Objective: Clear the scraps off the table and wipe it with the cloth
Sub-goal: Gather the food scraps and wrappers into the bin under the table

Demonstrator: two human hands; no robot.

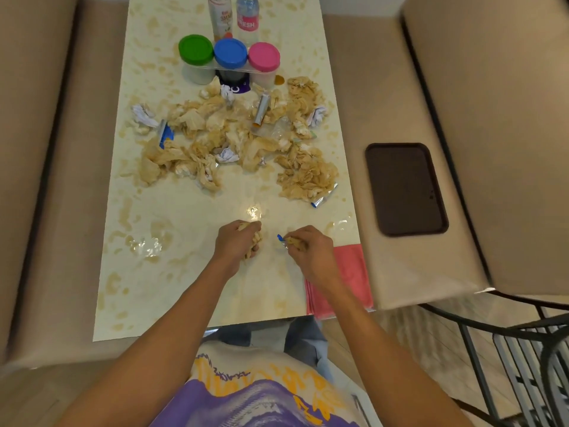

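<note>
Scraps of crumpled tan paper, with a few white wads and foil wrappers among them, lie in a broad heap across the middle of the table, reaching almost from its left edge to its right edge. The near half of the tabletop shows stains and wet patches. A dark tray sits on the seat just beyond the right edge. The pink cloth lies folded at the near right corner, partly under the right forearm. Three jars with green, blue and pink lids stand in a row past the heap, with two bottles at the far edge.

The left hand has its fingers curled round a wad of tan paper, low over the tabletop between the heap and the near edge. The right hand, just beside it, pinches a smaller tan piece and a blue-tipped wrapper between thumb and fingertips.

Gathering seems barely begun. The paper looks damp, so it likely tears. Firm, full handfuls would serve better than pinches, probably carried to the tray, and the cloth is best kept back until the heap is gone.
</note>
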